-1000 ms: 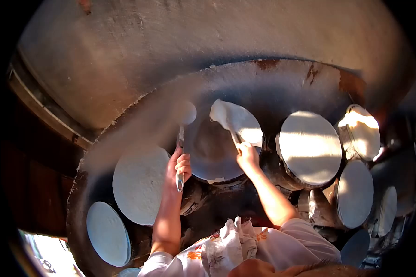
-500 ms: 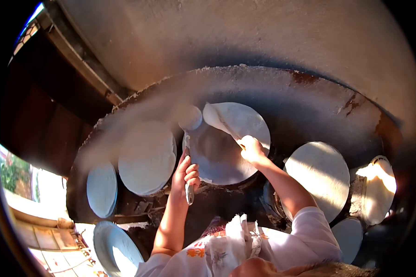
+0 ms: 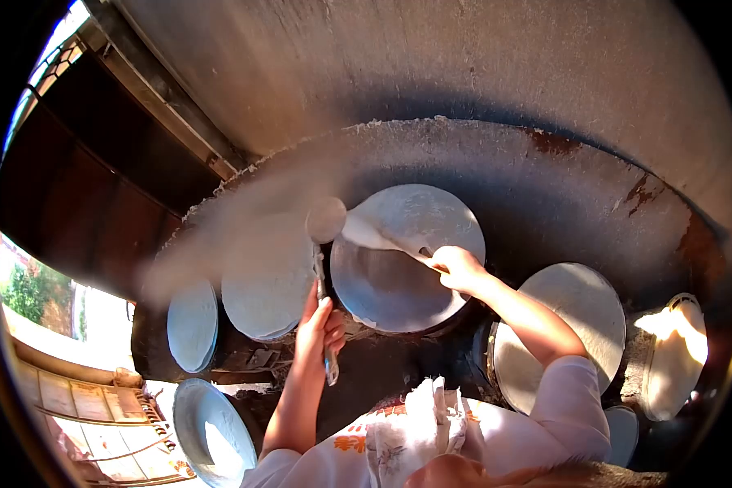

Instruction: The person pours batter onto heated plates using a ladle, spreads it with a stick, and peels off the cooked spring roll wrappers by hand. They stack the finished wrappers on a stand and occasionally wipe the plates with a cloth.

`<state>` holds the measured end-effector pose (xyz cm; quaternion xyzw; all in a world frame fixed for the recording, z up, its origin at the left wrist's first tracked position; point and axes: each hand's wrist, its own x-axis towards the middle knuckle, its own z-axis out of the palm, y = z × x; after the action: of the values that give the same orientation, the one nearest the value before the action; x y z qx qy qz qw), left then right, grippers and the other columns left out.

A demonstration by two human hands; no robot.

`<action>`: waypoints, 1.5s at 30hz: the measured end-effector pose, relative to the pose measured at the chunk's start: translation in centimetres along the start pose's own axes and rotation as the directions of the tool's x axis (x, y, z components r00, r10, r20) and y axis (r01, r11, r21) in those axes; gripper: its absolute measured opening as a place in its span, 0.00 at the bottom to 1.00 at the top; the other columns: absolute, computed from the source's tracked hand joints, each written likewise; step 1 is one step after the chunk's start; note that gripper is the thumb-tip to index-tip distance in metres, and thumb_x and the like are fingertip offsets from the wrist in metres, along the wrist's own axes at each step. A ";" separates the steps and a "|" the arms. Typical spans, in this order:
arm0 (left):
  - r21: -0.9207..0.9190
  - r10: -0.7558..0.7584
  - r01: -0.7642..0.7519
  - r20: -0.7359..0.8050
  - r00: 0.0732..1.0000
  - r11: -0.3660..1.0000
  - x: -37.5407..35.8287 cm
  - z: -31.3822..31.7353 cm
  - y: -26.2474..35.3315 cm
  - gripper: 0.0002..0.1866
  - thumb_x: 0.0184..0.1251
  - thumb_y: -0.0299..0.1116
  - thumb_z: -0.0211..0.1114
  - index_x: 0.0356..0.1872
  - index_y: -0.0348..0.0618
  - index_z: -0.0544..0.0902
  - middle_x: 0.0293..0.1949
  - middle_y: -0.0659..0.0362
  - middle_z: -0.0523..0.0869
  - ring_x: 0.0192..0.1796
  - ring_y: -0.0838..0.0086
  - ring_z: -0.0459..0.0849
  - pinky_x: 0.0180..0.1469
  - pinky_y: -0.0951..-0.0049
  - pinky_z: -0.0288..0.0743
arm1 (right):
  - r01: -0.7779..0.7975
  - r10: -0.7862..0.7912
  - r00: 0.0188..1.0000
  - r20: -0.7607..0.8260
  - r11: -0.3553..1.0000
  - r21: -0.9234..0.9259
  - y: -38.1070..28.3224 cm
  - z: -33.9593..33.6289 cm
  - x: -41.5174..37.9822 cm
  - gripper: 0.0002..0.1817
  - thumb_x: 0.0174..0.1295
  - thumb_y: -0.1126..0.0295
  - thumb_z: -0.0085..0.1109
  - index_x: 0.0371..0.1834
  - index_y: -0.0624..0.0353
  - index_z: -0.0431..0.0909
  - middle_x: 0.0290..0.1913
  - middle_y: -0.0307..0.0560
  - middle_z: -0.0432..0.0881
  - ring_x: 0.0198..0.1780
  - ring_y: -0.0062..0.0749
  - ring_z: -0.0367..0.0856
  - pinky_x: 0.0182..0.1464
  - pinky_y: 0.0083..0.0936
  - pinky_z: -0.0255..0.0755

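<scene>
My left hand (image 3: 319, 329) is closed around the handle of a ladle (image 3: 326, 220). The ladle's round bowl hangs over the upper-left edge of a round griddle (image 3: 403, 309). In my right hand (image 3: 457, 268) is a spatula-like tool (image 3: 368, 233), its pale blade reaching left across that griddle. White batter (image 3: 431, 207) covers the griddle's upper part, while greyish metal shows lower down. Steam blurs the area left of the ladle.
On the left are a white-topped round (image 3: 264, 297), a smaller pale disc (image 3: 192, 325) and a light-blue basin (image 3: 211, 431). A pale round cover (image 3: 577, 333) sits right, with another sunlit round (image 3: 677, 358) beyond. A curved wall (image 3: 464, 65) rises behind.
The spatula's blade has swept left and down across the griddle. The ladle's bowl has shifted slightly left and now overlaps the griddle's edge less. The view has shifted a little.
</scene>
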<state>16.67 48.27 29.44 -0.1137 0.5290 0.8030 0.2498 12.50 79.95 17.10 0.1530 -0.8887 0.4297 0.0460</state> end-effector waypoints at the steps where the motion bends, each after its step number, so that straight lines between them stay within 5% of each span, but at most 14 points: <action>1: 0.053 0.026 -0.027 0.021 0.999 0.998 -0.6 -0.6 0.2 0.29 0.75 0.37 0.46 0.72 0.76 0.49 0.17 0.70 0.55 0.15 0.86 0.55 0.15 0.84 0.52 | 0.108 -0.108 0.994 0.022 0.994 -0.016 1.1 -0.9 -0.5 0.16 0.40 0.78 0.57 0.37 0.62 0.81 0.37 0.51 0.81 0.41 0.44 0.80 0.44 0.31 0.73; 3: 0.076 0.016 -0.014 -0.029 0.999 0.997 -0.5 -0.1 0.2 0.30 0.74 0.36 0.50 0.72 0.74 0.50 0.18 0.70 0.56 0.16 0.86 0.55 0.18 0.83 0.54 | -0.102 0.100 0.994 0.047 0.994 0.046 1.8 -4.3 -0.1 0.17 0.39 0.79 0.59 0.36 0.61 0.83 0.38 0.48 0.82 0.44 0.42 0.80 0.46 0.30 0.73; 6: 0.049 0.021 -0.016 -0.103 0.994 0.999 2.4 0.4 -1.2 0.31 0.73 0.37 0.52 0.72 0.72 0.50 0.18 0.70 0.57 0.16 0.84 0.56 0.19 0.81 0.54 | -0.014 -0.013 0.986 -0.166 0.987 -0.162 4.4 -2.8 3.1 0.13 0.41 0.77 0.58 0.33 0.59 0.83 0.39 0.46 0.82 0.44 0.42 0.79 0.45 0.31 0.73; 11: 0.013 0.026 -0.025 -0.026 0.999 1.000 -0.4 -2.3 -0.8 0.29 0.74 0.34 0.49 0.72 0.71 0.52 0.18 0.69 0.58 0.16 0.85 0.57 0.18 0.82 0.55 | 0.103 -0.106 0.989 0.106 0.994 0.033 1.9 -1.2 1.0 0.15 0.39 0.79 0.56 0.34 0.58 0.81 0.35 0.49 0.80 0.38 0.44 0.79 0.41 0.30 0.73; 14: 0.095 -0.014 0.023 -0.085 0.996 0.995 -2.2 -1.6 0.6 0.29 0.74 0.32 0.47 0.72 0.71 0.52 0.18 0.70 0.57 0.16 0.85 0.56 0.18 0.83 0.55 | -0.166 0.166 0.942 0.291 0.986 -0.024 2.6 -4.9 2.6 0.14 0.40 0.78 0.58 0.35 0.58 0.82 0.33 0.47 0.80 0.36 0.38 0.79 0.40 0.28 0.72; 18: 0.057 0.013 -0.004 -0.143 0.990 0.998 1.4 -0.5 0.2 0.29 0.74 0.31 0.47 0.72 0.70 0.53 0.18 0.70 0.57 0.16 0.85 0.55 0.18 0.82 0.54 | 0.227 -0.232 0.964 0.133 0.972 0.055 4.1 -1.8 5.3 0.15 0.40 0.77 0.59 0.35 0.59 0.81 0.33 0.47 0.80 0.35 0.39 0.80 0.38 0.29 0.72; 25: 0.213 -0.082 0.139 -0.256 0.963 0.967 -2.4 -1.2 1.3 0.30 0.73 0.30 0.47 0.72 0.71 0.51 0.16 0.70 0.56 0.13 0.85 0.55 0.15 0.82 0.52 | -0.071 0.063 0.931 0.360 0.997 0.010 3.0 -5.7 3.2 0.15 0.44 0.76 0.59 0.39 0.57 0.83 0.27 0.45 0.82 0.29 0.31 0.79 0.30 0.28 0.69; 29: 0.164 -0.177 0.225 -0.265 0.948 0.960 -3.3 -2.4 1.4 0.29 0.74 0.30 0.47 0.71 0.72 0.53 0.16 0.70 0.56 0.14 0.85 0.54 0.16 0.82 0.51 | 0.095 -0.164 0.923 0.347 0.974 0.206 3.8 -5.1 2.6 0.15 0.41 0.77 0.62 0.36 0.59 0.82 0.29 0.41 0.81 0.30 0.24 0.76 0.32 0.24 0.68; 31: 0.228 -0.208 0.251 -0.197 0.958 0.941 -5.7 -3.9 2.0 0.28 0.74 0.31 0.47 0.70 0.75 0.54 0.16 0.70 0.55 0.15 0.85 0.55 0.17 0.81 0.51 | -0.016 -0.046 0.884 0.465 0.992 0.129 4.7 -7.8 -0.4 0.16 0.41 0.75 0.63 0.38 0.57 0.84 0.28 0.42 0.83 0.28 0.29 0.79 0.32 0.24 0.69; 34: 0.172 -0.280 0.317 -0.208 0.937 0.933 -4.3 -2.7 -1.0 0.28 0.74 0.33 0.49 0.70 0.76 0.55 0.17 0.70 0.57 0.14 0.85 0.53 0.15 0.82 0.50 | -0.236 0.179 0.951 0.254 0.947 0.216 4.3 -6.0 -0.8 0.17 0.39 0.78 0.61 0.37 0.58 0.83 0.25 0.44 0.82 0.27 0.29 0.78 0.32 0.27 0.70; 37: 0.210 -0.265 0.264 -0.025 0.964 0.941 -5.4 -1.0 -3.9 0.29 0.74 0.31 0.49 0.70 0.76 0.54 0.16 0.70 0.56 0.14 0.84 0.54 0.16 0.81 0.51 | 0.085 -0.103 0.975 0.196 0.991 0.100 2.6 -3.3 -1.8 0.16 0.38 0.79 0.60 0.34 0.55 0.83 0.33 0.46 0.83 0.36 0.36 0.80 0.38 0.29 0.73; 39: 0.256 -0.323 0.337 -0.095 0.942 0.906 -6.7 -1.1 -3.6 0.30 0.74 0.29 0.48 0.71 0.73 0.53 0.15 0.70 0.56 0.14 0.85 0.55 0.16 0.80 0.54 | 0.048 -0.082 0.958 0.275 0.991 0.128 -0.5 -6.6 -4.7 0.18 0.35 0.80 0.57 0.34 0.57 0.83 0.33 0.47 0.80 0.37 0.38 0.79 0.39 0.29 0.73; 42: 0.321 -0.289 0.291 -0.055 0.956 0.901 -5.9 -0.6 -4.7 0.31 0.73 0.29 0.49 0.71 0.71 0.53 0.15 0.70 0.56 0.14 0.85 0.55 0.15 0.80 0.54 | -0.064 0.081 0.994 -0.075 0.975 0.212 2.1 -4.4 -7.2 0.17 0.35 0.79 0.56 0.35 0.62 0.81 0.33 0.47 0.80 0.36 0.36 0.80 0.38 0.26 0.73; 45: 0.526 -0.113 0.082 0.028 0.993 0.846 -6.1 -2.5 -7.4 0.32 0.72 0.27 0.51 0.73 0.63 0.52 0.15 0.68 0.62 0.12 0.82 0.60 0.14 0.78 0.59 | -0.029 0.033 0.999 0.010 0.971 -0.237 -0.1 -0.7 -9.7 0.16 0.38 0.78 0.57 0.35 0.62 0.81 0.35 0.47 0.80 0.40 0.38 0.80 0.41 0.28 0.73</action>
<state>25.51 46.69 25.25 -0.0449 0.7138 0.6177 0.3270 21.65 82.67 15.51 0.1354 -0.9362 0.3201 0.0512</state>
